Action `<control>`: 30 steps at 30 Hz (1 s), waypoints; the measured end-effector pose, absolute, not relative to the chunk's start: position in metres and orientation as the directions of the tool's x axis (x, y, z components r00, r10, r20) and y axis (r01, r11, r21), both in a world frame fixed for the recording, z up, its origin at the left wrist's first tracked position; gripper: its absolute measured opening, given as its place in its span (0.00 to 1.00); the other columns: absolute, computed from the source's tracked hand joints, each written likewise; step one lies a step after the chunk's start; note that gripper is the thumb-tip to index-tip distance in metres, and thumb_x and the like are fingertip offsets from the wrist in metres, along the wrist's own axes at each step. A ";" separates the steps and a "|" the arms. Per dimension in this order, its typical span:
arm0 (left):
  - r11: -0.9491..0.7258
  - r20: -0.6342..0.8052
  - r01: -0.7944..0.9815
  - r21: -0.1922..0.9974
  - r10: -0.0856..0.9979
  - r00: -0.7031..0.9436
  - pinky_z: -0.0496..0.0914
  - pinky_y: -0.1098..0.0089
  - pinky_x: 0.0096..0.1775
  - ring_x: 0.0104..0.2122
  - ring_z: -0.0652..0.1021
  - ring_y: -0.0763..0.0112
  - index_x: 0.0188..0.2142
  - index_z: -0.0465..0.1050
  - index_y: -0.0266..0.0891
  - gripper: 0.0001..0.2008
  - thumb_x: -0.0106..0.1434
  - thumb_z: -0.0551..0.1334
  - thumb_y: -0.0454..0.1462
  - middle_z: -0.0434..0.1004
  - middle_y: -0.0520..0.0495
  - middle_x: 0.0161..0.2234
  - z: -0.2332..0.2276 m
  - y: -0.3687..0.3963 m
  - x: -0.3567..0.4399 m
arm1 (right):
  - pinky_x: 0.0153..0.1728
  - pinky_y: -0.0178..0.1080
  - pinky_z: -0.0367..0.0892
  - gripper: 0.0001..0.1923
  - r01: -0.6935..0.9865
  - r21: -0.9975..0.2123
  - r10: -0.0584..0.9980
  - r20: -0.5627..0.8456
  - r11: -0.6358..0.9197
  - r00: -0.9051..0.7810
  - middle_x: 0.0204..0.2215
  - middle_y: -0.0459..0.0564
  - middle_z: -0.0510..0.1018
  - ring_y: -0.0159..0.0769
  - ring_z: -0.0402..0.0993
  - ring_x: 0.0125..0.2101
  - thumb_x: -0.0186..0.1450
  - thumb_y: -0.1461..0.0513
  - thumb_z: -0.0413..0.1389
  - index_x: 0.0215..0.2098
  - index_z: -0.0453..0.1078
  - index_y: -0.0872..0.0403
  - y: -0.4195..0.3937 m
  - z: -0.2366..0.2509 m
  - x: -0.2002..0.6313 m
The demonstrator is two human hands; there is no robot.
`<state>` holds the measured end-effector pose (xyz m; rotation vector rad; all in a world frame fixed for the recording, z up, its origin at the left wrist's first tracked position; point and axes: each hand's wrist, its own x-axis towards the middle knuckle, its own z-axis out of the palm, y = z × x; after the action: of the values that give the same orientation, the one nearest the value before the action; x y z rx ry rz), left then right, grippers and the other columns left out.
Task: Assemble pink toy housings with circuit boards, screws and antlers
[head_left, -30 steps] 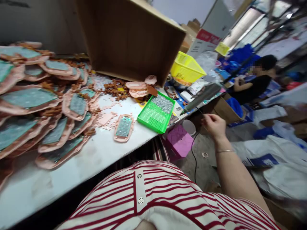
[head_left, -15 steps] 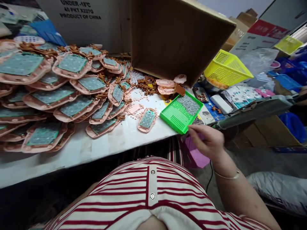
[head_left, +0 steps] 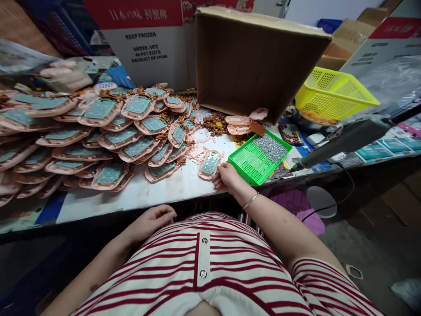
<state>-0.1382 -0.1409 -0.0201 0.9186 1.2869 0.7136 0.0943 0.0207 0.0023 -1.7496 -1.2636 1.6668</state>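
Note:
My right hand (head_left: 229,176) is over the table's front edge, fingers curled in and tips close together, at the lower right corner of a pink plastic casing (head_left: 209,164). Whether those fingertips touch the casing or pinch something small, I cannot make out. The casing lies flat, with a green circuit board in its face. Low before my striped shirt, off the table edge, my left hand (head_left: 154,220) is loosely bent with a gap between thumb and fingers; nothing shows in it. Right of my right hand sits a green perforated tray (head_left: 245,160) with small silver screws (head_left: 269,148) in it.
Stacked pink casings (head_left: 108,173) with boards and brown parts fill the table's left. A cardboard box (head_left: 256,66) gapes at the back. An electric screwdriver (head_left: 342,138) hangs at right, before a yellow basket (head_left: 338,94). A purple plastic item (head_left: 296,210) is below the table.
My right hand has moved left from beside the green tray's front corner to the single casing. My left hand has come into view. The camera view has shifted, showing more of the left side.

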 end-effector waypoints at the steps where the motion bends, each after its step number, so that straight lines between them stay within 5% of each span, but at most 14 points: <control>1: 0.463 -0.467 0.063 0.884 0.867 0.171 0.71 0.69 0.32 0.28 0.74 0.72 0.36 0.75 0.36 0.20 0.60 0.68 0.52 0.77 0.49 0.29 -0.017 -0.134 -0.135 | 0.26 0.37 0.74 0.13 0.329 -0.785 0.799 -0.587 -0.525 -0.127 0.32 0.50 0.79 0.30 0.74 0.24 0.74 0.57 0.47 0.47 0.68 0.57 0.023 0.001 0.093; 5: 0.325 -0.326 0.029 0.945 0.945 0.033 0.72 0.68 0.36 0.29 0.75 0.72 0.40 0.74 0.37 0.25 0.54 0.71 0.54 0.77 0.47 0.36 -0.004 -0.091 -0.110 | 0.48 0.48 0.76 0.20 0.348 -0.735 0.743 -0.654 -0.582 -0.140 0.52 0.53 0.76 0.39 0.76 0.48 0.69 0.53 0.57 0.55 0.69 0.55 0.027 -0.003 0.092; 9: 0.251 -0.251 -0.013 0.968 0.962 -0.105 0.74 0.65 0.41 0.38 0.77 0.68 0.50 0.71 0.38 0.31 0.52 0.71 0.52 0.74 0.43 0.48 -0.007 -0.052 -0.081 | 0.50 0.50 0.75 0.20 0.346 -0.725 0.727 -0.670 -0.596 -0.152 0.54 0.54 0.75 0.41 0.75 0.50 0.70 0.54 0.57 0.56 0.68 0.55 0.024 -0.003 0.097; 12: 0.251 -0.258 -0.070 0.965 0.958 -0.126 0.73 0.62 0.49 0.45 0.77 0.65 0.54 0.69 0.37 0.35 0.51 0.73 0.50 0.72 0.40 0.52 -0.012 -0.034 -0.069 | 0.44 0.45 0.77 0.18 0.335 -0.744 0.738 -0.652 -0.579 -0.174 0.47 0.52 0.77 0.36 0.77 0.43 0.70 0.53 0.57 0.52 0.70 0.56 0.022 0.002 0.103; 14: 0.268 -0.285 -0.140 0.953 0.951 -0.119 0.71 0.63 0.52 0.48 0.76 0.63 0.55 0.69 0.36 0.35 0.50 0.74 0.47 0.72 0.39 0.53 -0.012 -0.025 -0.065 | 0.31 0.37 0.76 0.15 0.322 -0.768 0.755 -0.626 -0.554 -0.194 0.33 0.48 0.78 0.30 0.76 0.30 0.72 0.54 0.53 0.42 0.72 0.58 0.021 0.008 0.107; 18: 0.338 -0.376 -0.310 0.889 0.923 -0.074 0.75 0.65 0.45 0.43 0.78 0.66 0.54 0.70 0.37 0.32 0.52 0.74 0.43 0.74 0.41 0.49 -0.002 -0.008 -0.063 | 0.13 0.31 0.64 0.20 0.278 -0.817 0.782 -0.569 -0.505 -0.254 0.14 0.42 0.68 0.27 0.64 0.12 0.72 0.60 0.44 0.23 0.64 0.55 0.026 0.023 0.117; 25: 0.348 -0.281 -0.425 0.836 0.936 0.213 0.74 0.67 0.40 0.38 0.81 0.63 0.48 0.76 0.33 0.26 0.55 0.74 0.45 0.81 0.39 0.42 0.012 0.014 -0.059 | 0.11 0.28 0.63 0.07 0.237 -0.842 0.779 -0.538 -0.484 -0.320 0.16 0.36 0.69 0.26 0.66 0.12 0.69 0.60 0.46 0.33 0.59 0.51 0.034 0.049 0.122; 30: 0.486 -0.270 -0.575 0.658 0.865 0.423 0.75 0.63 0.40 0.34 0.83 0.58 0.41 0.78 0.28 0.19 0.61 0.68 0.45 0.83 0.34 0.36 0.006 0.027 -0.055 | 0.13 0.29 0.65 0.07 0.305 -0.860 0.790 -0.500 -0.408 -0.355 0.17 0.36 0.70 0.27 0.67 0.13 0.67 0.55 0.51 0.36 0.60 0.50 0.039 0.058 0.121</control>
<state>-0.0548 0.0267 0.0065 0.5168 0.6416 0.9529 0.1215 0.0388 0.0581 -1.5085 -1.4374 1.8164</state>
